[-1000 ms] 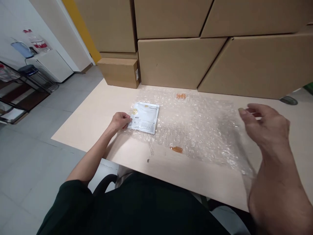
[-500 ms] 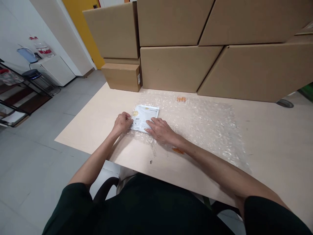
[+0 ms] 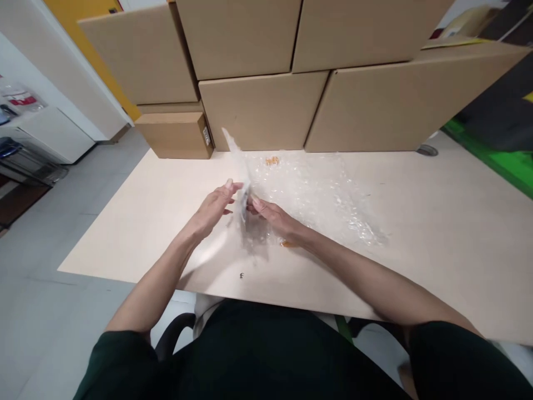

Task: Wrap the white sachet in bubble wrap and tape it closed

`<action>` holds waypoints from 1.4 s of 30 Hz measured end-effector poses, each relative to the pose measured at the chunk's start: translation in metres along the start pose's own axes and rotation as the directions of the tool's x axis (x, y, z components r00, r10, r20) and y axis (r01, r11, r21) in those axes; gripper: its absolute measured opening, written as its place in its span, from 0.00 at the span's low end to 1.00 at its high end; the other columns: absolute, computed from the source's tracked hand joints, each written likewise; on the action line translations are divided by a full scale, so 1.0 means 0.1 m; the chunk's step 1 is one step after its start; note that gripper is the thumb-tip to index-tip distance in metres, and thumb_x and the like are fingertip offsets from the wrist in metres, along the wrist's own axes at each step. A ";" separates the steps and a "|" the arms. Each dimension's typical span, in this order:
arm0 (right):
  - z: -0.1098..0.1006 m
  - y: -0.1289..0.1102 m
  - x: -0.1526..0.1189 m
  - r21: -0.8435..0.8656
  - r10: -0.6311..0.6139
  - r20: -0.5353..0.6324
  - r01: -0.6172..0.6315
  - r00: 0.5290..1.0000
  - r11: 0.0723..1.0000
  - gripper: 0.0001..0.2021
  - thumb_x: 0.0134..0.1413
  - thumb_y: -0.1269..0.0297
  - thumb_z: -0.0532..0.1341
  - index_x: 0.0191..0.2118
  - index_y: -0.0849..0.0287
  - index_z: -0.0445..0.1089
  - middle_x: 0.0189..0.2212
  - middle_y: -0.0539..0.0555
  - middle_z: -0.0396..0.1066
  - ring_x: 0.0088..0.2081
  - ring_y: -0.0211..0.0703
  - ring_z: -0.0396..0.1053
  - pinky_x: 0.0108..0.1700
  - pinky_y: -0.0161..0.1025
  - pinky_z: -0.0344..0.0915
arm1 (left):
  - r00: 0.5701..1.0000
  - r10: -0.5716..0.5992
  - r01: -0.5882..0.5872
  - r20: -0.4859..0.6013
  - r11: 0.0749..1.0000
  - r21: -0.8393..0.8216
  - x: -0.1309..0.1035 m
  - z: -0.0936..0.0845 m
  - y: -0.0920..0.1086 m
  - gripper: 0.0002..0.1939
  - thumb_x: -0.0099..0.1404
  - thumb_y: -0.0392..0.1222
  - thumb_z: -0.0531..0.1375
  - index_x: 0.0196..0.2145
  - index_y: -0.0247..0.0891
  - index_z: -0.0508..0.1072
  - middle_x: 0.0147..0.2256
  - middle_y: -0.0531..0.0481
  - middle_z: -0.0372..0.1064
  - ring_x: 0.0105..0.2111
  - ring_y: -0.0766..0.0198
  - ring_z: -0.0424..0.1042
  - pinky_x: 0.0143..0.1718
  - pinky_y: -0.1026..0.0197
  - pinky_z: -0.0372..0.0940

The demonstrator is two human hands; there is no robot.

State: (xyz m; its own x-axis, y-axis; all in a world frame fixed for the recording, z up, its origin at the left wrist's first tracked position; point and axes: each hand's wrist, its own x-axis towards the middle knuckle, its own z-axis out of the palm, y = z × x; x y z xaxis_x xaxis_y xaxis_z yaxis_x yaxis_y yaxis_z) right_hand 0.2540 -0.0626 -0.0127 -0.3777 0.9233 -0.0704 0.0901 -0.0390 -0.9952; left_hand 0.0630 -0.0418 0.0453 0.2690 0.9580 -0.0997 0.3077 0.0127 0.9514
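Observation:
A white flat packet [image 3: 244, 206] stands tilted up nearly edge-on, with the left end of the clear bubble wrap [image 3: 308, 191] lifted around it. On its left side is my left hand [image 3: 211, 210], fingers spread, the fingertips at the wrap. My right hand [image 3: 275, 218] grips the packet from the right, thumb near its face. Some of the right fingers are hidden behind the thumb and the plastic. The rest of the bubble wrap lies flat on the table [image 3: 420, 244], stretching off to the right, with orange print [image 3: 272, 160] on it.
Large cardboard boxes [image 3: 262, 114] are stacked along the table's back edge. A smaller carton [image 3: 175, 136] sits at the back left. Beyond the right side is a green surface [image 3: 491, 155]. A white cabinet [image 3: 50, 130] stands on the floor at left.
The packet, lying flat on the wrap before, is now raised on edge with the wrap's left end. My left fingers have spread apart, and the right hand has closed on the packet. The view has shifted rightward.

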 end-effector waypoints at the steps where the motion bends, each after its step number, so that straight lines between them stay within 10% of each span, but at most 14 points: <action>1: -0.04 0.02 -0.04 0.092 0.041 -0.015 -0.039 0.999 0.995 0.30 0.65 0.34 0.49 0.51 0.51 0.74 0.50 0.57 0.75 0.53 0.53 0.70 0.58 0.52 0.63 | 0.999 0.034 -0.036 0.020 0.996 0.078 0.03 0.08 0.01 0.35 0.67 0.71 0.52 0.49 0.38 0.79 0.52 0.38 0.72 0.50 0.51 0.70 0.46 0.55 0.67; 6: -0.22 0.08 -0.28 0.494 0.266 -0.026 -0.219 0.964 0.842 0.21 0.64 0.44 0.56 0.36 0.57 0.73 0.33 0.57 0.75 0.35 0.46 0.72 0.44 0.47 0.71 | 0.955 0.207 -0.278 0.213 0.872 0.402 0.16 0.41 -0.08 0.31 0.73 0.63 0.45 0.48 0.42 0.80 0.46 0.42 0.70 0.57 0.48 0.62 0.61 0.49 0.58; 10: -0.39 0.07 -0.49 0.536 0.336 -0.064 -0.252 0.940 0.806 0.09 0.60 0.59 0.60 0.35 0.59 0.72 0.29 0.56 0.73 0.32 0.44 0.71 0.40 0.45 0.73 | 0.963 0.103 -0.239 0.248 0.748 0.619 0.14 0.59 -0.20 0.30 0.72 0.65 0.45 0.59 0.51 0.75 0.54 0.41 0.63 0.58 0.44 0.60 0.60 0.40 0.56; 14: -0.53 0.04 -0.65 0.004 0.188 -0.265 -0.194 0.946 0.981 0.08 0.57 0.61 0.60 0.38 0.59 0.73 0.32 0.57 0.73 0.33 0.47 0.70 0.40 0.48 0.70 | 0.957 0.078 -0.269 0.279 0.599 0.755 0.06 0.74 -0.23 0.30 0.73 0.64 0.46 0.63 0.52 0.70 0.60 0.38 0.58 0.58 0.40 0.58 0.57 0.37 0.57; 18: -0.47 0.00 -0.60 -0.531 -0.184 -0.308 -0.008 0.933 0.848 0.13 0.64 0.61 0.54 0.47 0.57 0.72 0.43 0.60 0.72 0.41 0.50 0.69 0.46 0.50 0.65 | 0.952 0.093 -0.293 0.291 0.549 0.783 0.05 0.80 -0.24 0.28 0.72 0.60 0.50 0.63 0.50 0.70 0.60 0.37 0.59 0.58 0.39 0.59 0.56 0.38 0.57; 24: -0.32 0.01 -0.42 -0.580 -0.065 -0.172 -0.048 0.983 0.813 0.18 0.70 0.50 0.47 0.37 0.56 0.65 0.29 0.53 0.65 0.32 0.46 0.63 0.38 0.44 0.59 | 0.994 0.054 -0.002 -0.093 0.873 0.488 0.12 0.54 -0.39 0.40 0.64 0.55 0.61 0.69 0.37 0.58 0.61 0.32 0.57 0.61 0.39 0.60 0.60 0.38 0.58; 27: -0.34 0.00 -0.43 -0.485 -0.031 -0.187 -0.065 0.982 0.872 0.23 0.69 0.42 0.46 0.36 0.55 0.66 0.28 0.52 0.65 0.31 0.44 0.63 0.37 0.43 0.59 | 0.988 -0.141 0.145 -0.057 0.988 0.057 0.08 0.43 -0.39 0.47 0.63 0.56 0.63 0.71 0.31 0.49 0.55 0.33 0.63 0.53 0.48 0.71 0.55 0.47 0.66; 30: -0.41 -0.01 -0.49 -0.287 0.029 -0.213 -0.091 0.977 0.954 0.26 0.66 0.36 0.48 0.40 0.53 0.70 0.36 0.54 0.72 0.37 0.47 0.68 0.41 0.44 0.63 | 0.996 -0.072 0.066 -0.060 0.993 -0.103 -0.02 0.47 -0.26 0.46 0.64 0.58 0.63 0.70 0.36 0.50 0.56 0.36 0.64 0.54 0.52 0.71 0.56 0.51 0.66; 35: -0.56 0.02 -0.64 0.159 0.121 -0.238 -0.084 0.964 0.984 0.26 0.62 0.35 0.55 0.47 0.52 0.74 0.48 0.57 0.74 0.47 0.49 0.71 0.48 0.46 0.67 | 0.979 0.171 -0.170 0.114 0.985 -0.023 -0.10 0.80 0.03 0.33 0.72 0.62 0.52 0.65 0.40 0.60 0.61 0.37 0.64 0.59 0.51 0.67 0.62 0.48 0.62; 42: -0.81 0.10 -1.05 0.495 0.267 -0.388 -0.045 0.882 0.868 0.23 0.50 0.42 0.67 0.41 0.57 0.76 0.33 0.55 0.76 0.37 0.48 0.72 0.40 0.42 0.68 | 0.855 0.320 -0.470 0.409 0.811 0.349 0.05 1.43 0.06 0.33 0.74 0.63 0.45 0.68 0.45 0.62 0.69 0.41 0.55 0.67 0.42 0.53 0.66 0.37 0.49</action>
State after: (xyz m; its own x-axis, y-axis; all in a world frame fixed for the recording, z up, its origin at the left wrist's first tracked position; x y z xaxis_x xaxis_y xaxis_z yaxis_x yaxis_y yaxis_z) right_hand 0.3698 -0.1291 -0.0093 0.0487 0.9523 -0.3012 -0.3613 -0.2644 -0.8942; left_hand 0.1965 -0.0782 0.0084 0.7019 0.7053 0.0996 0.4411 -0.5402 0.7167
